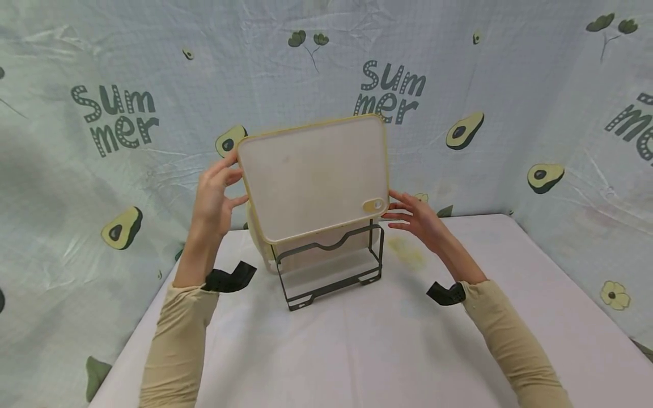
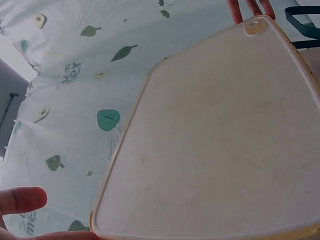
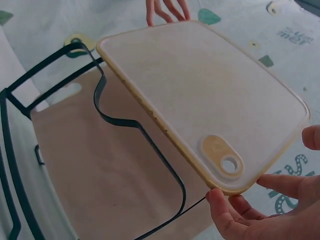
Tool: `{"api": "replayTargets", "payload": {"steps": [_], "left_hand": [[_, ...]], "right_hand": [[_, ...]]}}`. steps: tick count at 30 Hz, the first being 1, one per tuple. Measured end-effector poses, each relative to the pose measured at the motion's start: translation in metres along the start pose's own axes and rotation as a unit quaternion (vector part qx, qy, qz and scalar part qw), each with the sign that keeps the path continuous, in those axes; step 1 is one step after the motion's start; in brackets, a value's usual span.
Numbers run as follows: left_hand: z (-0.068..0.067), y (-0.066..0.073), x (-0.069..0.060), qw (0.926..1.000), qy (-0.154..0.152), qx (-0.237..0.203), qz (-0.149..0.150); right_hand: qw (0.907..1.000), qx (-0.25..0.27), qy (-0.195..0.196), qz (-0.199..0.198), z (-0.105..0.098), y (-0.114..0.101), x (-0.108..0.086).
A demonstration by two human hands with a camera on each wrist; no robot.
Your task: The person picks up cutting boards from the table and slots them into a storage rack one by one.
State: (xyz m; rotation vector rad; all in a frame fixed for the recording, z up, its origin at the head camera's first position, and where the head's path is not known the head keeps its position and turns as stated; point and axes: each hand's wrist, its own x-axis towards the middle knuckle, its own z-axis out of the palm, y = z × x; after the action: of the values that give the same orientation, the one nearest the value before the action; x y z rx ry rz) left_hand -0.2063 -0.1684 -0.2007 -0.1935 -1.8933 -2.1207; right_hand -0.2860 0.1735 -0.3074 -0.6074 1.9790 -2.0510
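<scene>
A white cutting board (image 1: 313, 178) with a yellow rim and a hole in one corner is held up at a tilt between both hands, over a dark metal rack (image 1: 326, 292). My left hand (image 1: 210, 198) holds its left edge, fingers by the upper corner. In the left wrist view the thumb (image 2: 22, 200) shows apart from the board. At the corner with the hole, my right hand (image 1: 415, 218) grips the edge with its fingertips (image 3: 218, 197). Its thumb (image 3: 312, 137) stays off the board. Both palms are away from the board.
A second, pale board (image 1: 257, 238) stands in the rack, mostly hidden behind the held one. The rack sits on a white-covered table (image 1: 347, 351). Behind hangs a cloth (image 1: 459, 68) printed with avocados and lettering. Each wrist wears a black strap (image 1: 229, 279).
</scene>
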Motion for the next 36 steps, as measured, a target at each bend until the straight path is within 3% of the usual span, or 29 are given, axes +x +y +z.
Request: {"api": "replayTargets", "payload": {"steps": [12, 19, 31, 36], "left_hand": [[-0.007, -0.023, 0.000, 0.9991, 0.003, -0.023, -0.036], [-0.010, -0.030, -0.006, 0.9991, 0.014, -0.014, -0.038], [-0.014, -0.043, -0.008, 0.9980, 0.028, -0.009, -0.056], [-0.013, -0.049, -0.011, 0.9983, 0.020, -0.017, -0.052]], "right_hand": [[0.9998, 0.000, 0.008, 0.017, -0.003, 0.015, 0.000], [0.9998, 0.016, 0.006, 0.006, 0.001, 0.015, 0.004], [0.9990, 0.027, 0.008, 0.036, 0.005, 0.031, 0.009], [0.9980, 0.032, 0.012, 0.053, 0.007, 0.042, 0.007]]}}
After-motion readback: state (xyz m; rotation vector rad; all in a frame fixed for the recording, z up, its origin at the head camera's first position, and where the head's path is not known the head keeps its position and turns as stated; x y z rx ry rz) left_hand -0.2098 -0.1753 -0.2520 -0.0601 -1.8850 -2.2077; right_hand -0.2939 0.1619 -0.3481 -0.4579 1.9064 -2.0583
